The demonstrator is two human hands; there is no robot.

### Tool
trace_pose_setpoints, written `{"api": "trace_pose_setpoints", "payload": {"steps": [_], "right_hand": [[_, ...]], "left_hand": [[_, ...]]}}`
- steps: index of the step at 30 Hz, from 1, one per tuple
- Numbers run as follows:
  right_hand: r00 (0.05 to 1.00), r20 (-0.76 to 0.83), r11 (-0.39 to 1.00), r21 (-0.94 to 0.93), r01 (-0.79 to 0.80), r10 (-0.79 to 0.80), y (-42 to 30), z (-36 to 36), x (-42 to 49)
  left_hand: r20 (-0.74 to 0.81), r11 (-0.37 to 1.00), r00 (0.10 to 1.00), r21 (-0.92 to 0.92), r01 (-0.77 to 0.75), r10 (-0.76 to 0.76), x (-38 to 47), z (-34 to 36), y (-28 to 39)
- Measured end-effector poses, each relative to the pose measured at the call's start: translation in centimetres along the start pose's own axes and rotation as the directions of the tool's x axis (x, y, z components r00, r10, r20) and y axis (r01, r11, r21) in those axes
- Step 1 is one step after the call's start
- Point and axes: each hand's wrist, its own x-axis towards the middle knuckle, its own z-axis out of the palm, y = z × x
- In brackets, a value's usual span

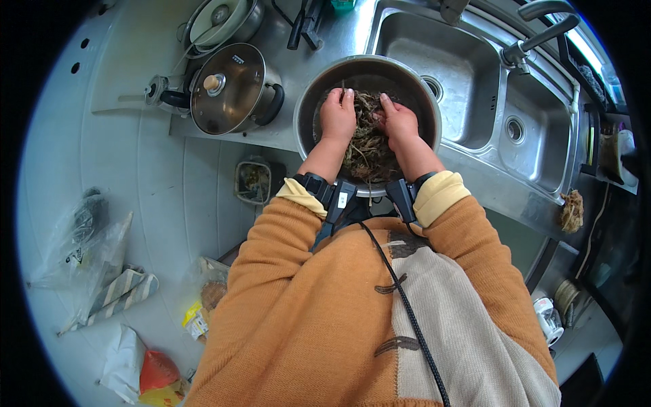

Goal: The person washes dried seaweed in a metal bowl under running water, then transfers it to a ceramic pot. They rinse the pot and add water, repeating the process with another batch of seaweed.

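A round metal basin (310,86) stands on the steel counter before me, partly over the near-left edge of the sink. Inside it lies a tangled heap of brown, dried leafy plant matter (367,147), with what looks like dark water around it. My left hand (338,114) is at the heap's left side, its thumb and fingers closed on a few strands. On the right side my right hand (399,121) has its fingers in the heap, thumb up, pinching some of it. The fingertips of both hands are partly hidden by the strands.
A double-bowl steel sink (468,137) with a grey faucet (519,51) lies right of the basin. To the left stand a glass-lidded pot (229,91) and stacked bowls (224,25). Black-handled tools (297,30) lie behind. A fibrous scrubber (572,211) hangs at the counter's right edge.
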Motion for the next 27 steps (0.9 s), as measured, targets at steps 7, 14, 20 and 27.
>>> {"api": "trace_pose_setpoints", "payload": {"steps": [7,14,20,27], "right_hand": [[0.998,-0.056,0.995,-0.092,0.029,-0.034,1.2,-0.8,0.7],[0.997,-0.066,0.999,0.020,0.039,-0.037,1.4,-0.8,0.6],[0.986,-0.012,0.986,-0.039,0.163,-0.164,1.3,-0.5,0.2],[0.995,0.040,0.988,0.124,0.090,-0.096,0.2,0.0,-0.9]], "left_hand": [[0.399,0.810,0.917,0.534,-0.244,0.013,0.8,-0.2,1.1],[0.428,0.949,0.900,0.246,-0.200,0.079,1.1,-0.4,1.4],[0.241,0.991,0.967,0.083,-0.108,0.085,0.8,-0.9,0.4],[0.141,0.975,0.990,-0.219,0.029,0.003,0.8,-1.0,-0.1]]}}
